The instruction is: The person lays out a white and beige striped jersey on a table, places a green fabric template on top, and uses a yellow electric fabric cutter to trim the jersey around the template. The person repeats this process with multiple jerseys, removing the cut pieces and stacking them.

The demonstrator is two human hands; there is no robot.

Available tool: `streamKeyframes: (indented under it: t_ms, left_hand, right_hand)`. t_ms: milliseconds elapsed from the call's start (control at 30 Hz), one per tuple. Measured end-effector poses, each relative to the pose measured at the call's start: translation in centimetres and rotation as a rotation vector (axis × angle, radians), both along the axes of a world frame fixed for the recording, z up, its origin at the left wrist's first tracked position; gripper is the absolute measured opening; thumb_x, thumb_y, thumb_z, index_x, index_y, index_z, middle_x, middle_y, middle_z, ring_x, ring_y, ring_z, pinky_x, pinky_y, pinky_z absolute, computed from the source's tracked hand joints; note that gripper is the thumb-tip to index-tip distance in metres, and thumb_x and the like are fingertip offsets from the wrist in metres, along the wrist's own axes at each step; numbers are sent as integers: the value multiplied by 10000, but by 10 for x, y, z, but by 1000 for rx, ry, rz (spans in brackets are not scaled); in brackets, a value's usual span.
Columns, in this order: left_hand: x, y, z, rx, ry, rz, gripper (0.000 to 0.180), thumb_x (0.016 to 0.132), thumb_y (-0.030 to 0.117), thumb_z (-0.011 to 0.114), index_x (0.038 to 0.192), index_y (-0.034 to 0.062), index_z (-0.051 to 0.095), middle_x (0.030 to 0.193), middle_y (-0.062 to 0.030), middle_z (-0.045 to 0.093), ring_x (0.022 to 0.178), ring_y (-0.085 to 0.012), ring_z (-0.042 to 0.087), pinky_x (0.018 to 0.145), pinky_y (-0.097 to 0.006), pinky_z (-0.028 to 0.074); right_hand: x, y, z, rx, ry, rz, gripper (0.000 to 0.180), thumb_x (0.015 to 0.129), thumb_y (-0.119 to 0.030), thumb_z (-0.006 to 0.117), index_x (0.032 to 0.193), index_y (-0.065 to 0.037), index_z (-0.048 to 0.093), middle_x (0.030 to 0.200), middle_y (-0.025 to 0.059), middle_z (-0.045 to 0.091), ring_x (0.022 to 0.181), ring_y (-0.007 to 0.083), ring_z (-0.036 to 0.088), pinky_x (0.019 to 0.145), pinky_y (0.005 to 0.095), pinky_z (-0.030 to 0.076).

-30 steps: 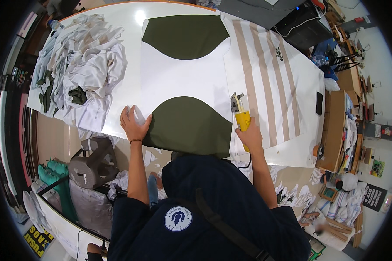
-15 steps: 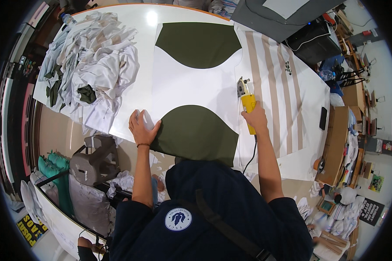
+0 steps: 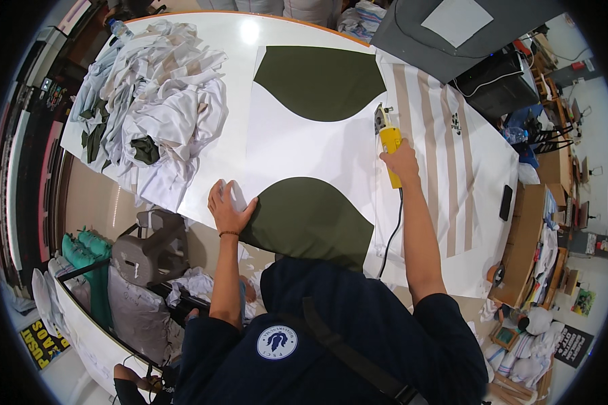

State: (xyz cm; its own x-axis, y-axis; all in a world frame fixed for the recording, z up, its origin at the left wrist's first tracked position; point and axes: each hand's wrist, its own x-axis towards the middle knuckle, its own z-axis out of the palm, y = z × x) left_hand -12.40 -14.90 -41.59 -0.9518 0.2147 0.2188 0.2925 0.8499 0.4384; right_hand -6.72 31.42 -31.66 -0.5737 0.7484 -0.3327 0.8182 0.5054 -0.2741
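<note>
Carefully, my right hand [image 3: 400,162] grips the yellow electric fabric cutter [image 3: 387,137] along the white-and-olive cloth panel [image 3: 304,148], my left hand [image 3: 228,206] pressing flat, fingers spread, on its near-left edge to stop slipping.

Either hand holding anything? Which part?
Right hand grips the yellow handle of the electric fabric cutter. Left hand holds nothing; it presses flat on the white-and-olive fabric at the table's near edge.
</note>
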Motion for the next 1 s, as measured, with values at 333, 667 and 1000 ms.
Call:
streamKeyframes:
  t_ms: [333,667,1000]
  left_hand:
    - [47,36,23,269,-194,-561,747,717,502,863,1313,114,634,1342,-141,555,1273,-359,491,1078,-507,367]
    - [75,70,6,6,88,-764,162,802,171,743,864,117,603,976,-68,608,1008,-280,581,914,-464,436]
    - [-95,163,24,-236,91,-423,465,898,391,723,1169,60,540,1307,-165,549,1236,-376,538,989,-504,483]
  right_hand:
    - [38,15,-20,-74,145,39,657,729,-323,812,1258,-19,566,1164,215,692,1061,365,690,912,470,551]
    - [190,-34,-40,-551,713,-396,470,748,-119,829,1135,19,601,961,107,668,815,215,667,718,347,543]
    - [266,-45,-70,-531,963,-586,392,814,-78,788,1149,1,601,959,73,661,782,170,647,679,318,533]
